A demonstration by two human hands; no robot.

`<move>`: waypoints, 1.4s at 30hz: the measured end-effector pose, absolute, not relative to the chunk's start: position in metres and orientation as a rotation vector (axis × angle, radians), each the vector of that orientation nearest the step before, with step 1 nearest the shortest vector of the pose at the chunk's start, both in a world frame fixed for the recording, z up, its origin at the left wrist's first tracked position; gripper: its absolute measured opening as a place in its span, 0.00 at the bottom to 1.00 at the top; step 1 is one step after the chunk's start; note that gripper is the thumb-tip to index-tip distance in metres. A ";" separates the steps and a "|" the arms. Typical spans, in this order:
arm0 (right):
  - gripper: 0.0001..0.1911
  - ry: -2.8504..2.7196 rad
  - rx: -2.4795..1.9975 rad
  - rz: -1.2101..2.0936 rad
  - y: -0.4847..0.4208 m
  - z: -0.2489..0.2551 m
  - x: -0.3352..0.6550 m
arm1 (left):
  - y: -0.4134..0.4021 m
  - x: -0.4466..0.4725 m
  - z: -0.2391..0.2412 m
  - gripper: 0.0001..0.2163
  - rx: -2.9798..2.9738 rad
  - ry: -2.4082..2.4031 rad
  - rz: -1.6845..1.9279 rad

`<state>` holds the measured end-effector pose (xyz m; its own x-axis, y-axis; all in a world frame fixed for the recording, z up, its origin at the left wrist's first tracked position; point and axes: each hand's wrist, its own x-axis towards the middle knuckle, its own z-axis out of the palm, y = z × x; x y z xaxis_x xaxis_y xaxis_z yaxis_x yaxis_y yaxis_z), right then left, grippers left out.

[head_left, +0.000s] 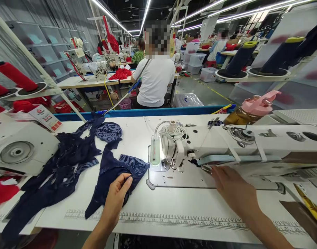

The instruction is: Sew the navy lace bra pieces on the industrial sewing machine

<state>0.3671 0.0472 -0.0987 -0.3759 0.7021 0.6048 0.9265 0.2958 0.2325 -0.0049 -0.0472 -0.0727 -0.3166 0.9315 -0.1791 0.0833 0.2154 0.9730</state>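
Note:
My left hand (pixel 117 197) pinches the edge of a dark navy lace garment piece (pixel 114 169) that lies on the white sewing table (pixel 174 211), left of the machine. My right hand (pixel 232 188) reaches under the arm of the white sewing machine (pixel 226 145), fingers stretched toward a small dark scrap near the needle area (pixel 180 164); whether it grips anything is hidden. A pile of more navy lace pieces (pixel 67 159) spreads across the table's left side.
A pink-lidded bottle (pixel 251 109) stands behind the machine. Thread cones (pixel 15 76) sit on racks left and right. A yellow tape measure (pixel 310 204) lies at the right edge. Red fabric (pixel 3 192) shows at far left. A person in a white shirt (pixel 154 81) sits ahead, back turned.

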 end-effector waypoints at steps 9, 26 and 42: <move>0.13 -2.205 -1.209 0.167 0.012 -0.087 0.317 | -0.053 -0.004 -0.079 0.15 1.096 1.611 1.163; 0.11 -2.163 -0.471 0.674 0.022 -0.082 0.171 | -0.078 0.008 -0.082 0.07 2.287 1.964 1.390; 0.10 -2.193 -0.405 0.340 0.038 -0.102 0.203 | -0.066 0.013 -0.070 0.08 2.401 1.593 1.365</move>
